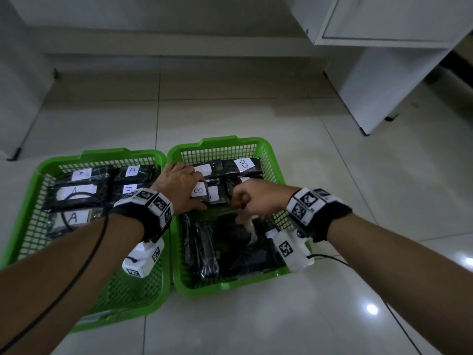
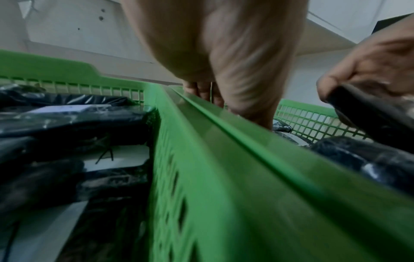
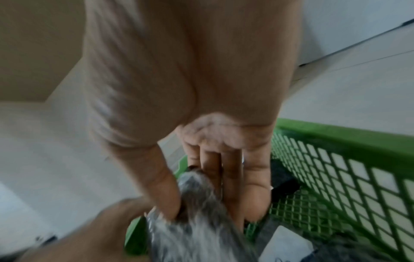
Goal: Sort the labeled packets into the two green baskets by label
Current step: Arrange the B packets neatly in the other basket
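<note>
Two green baskets stand side by side on the floor. The left basket [image 1: 102, 153] holds black packets [image 1: 76, 193] with white A labels. Black packets marked B [image 1: 243, 165] fill the right basket [image 1: 220, 142]. My left hand [image 1: 183, 185] reaches across into the right basket and lies with straight fingers on a B packet [image 1: 204, 194]. Beside it, my right hand [image 1: 245, 201] pinches the top edge of a shiny black packet [image 1: 245, 242] between thumb and fingers [image 3: 230, 186]; its label is hidden. The left wrist view shows that packet [image 2: 369, 115] lifted above the basket rim [image 2: 224, 159].
A white cabinet [image 1: 384, 73] stands at the back right and a white furniture leg [image 1: 15, 149] at the far left. Black cables [image 1: 84, 252] trail from both wrists. Several unlabelled-side black packets [image 1: 207, 252] lie in the near part of the right basket. Pale tiled floor [image 1: 230, 111] surrounds the baskets.
</note>
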The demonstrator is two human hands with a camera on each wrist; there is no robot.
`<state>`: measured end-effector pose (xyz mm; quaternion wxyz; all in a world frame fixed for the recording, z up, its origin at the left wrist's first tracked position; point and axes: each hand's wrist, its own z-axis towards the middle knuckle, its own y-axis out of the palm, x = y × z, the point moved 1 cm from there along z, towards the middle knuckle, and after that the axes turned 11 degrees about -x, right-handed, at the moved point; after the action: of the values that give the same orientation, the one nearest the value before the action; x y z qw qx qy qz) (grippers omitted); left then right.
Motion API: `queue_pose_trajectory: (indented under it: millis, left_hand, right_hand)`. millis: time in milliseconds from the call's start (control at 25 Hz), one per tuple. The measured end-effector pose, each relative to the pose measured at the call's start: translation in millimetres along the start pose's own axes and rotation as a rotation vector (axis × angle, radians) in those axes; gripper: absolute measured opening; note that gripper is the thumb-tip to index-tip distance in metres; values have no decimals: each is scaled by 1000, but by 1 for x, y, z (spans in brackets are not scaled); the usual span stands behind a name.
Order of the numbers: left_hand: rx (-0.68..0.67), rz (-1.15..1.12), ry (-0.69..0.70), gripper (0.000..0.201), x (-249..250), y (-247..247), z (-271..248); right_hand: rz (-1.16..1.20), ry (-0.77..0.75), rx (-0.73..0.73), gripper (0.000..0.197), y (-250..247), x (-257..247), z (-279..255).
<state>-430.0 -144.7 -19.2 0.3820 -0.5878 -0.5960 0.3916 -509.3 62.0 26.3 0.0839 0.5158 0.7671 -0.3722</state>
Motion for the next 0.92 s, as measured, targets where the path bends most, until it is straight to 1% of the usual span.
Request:
queue_pose_trajectory:
  millis: [40, 120, 200, 280, 360, 440, 480, 560, 600, 640, 680, 760, 840, 920]
  left_hand:
    - [-11, -42, 20, 75, 1, -1, 0]
    - [-35, -141, 49, 77, 4, -1, -1]
    - [-72, -131, 32, 75, 7, -4, 0]
    - [-92, -93, 1, 73, 9, -6, 0]
    - [-64, -125, -9, 73, 10, -7, -1]
    - [-7, -251, 23, 70, 12, -8, -5]
    - [3, -340, 50, 68, 15, -9, -8]
    - [-62, -482, 95, 65, 25, -14, -15]
    - [-112, -515, 111, 63, 30, -16, -17]
    - [-148, -535, 127, 61, 36, -18, -18]
    - [-174, -545, 144, 59, 41, -19, -18]
    - [-242, -540, 175, 53, 48, -17, -17]
    - [-312, -535, 195, 59, 50, -14, -18]
    - [-343, -618, 188, 66, 46, -11, -21]
  right_hand:
    - [109, -10, 20, 27, -6, 4, -6]
    - [364, -60, 106, 23, -17, 16, -20]
    - [668, -151, 187, 28, -23, 30, -29]
    - [863, -207, 248, 37, -25, 42, -33]
    - [893, -199, 279, 42, -26, 50, -35]
    - [902, -178, 275, 44, -25, 58, -33]
    - [946, -197, 264, 40, -24, 60, -33]
    - [1039, -249, 253, 26, -22, 60, -31]
    - [1027, -239, 280, 20, -22, 59, -30]
    - [997, -215, 320, 20, -23, 57, -30]
    - [973, -195, 357, 26, -24, 54, -29]
    - [995, -183, 390, 42, -25, 48, -27]
    - [1010, -182, 394, 55, -24, 44, -25]
    - [1034, -175, 397, 58, -24, 43, -22]
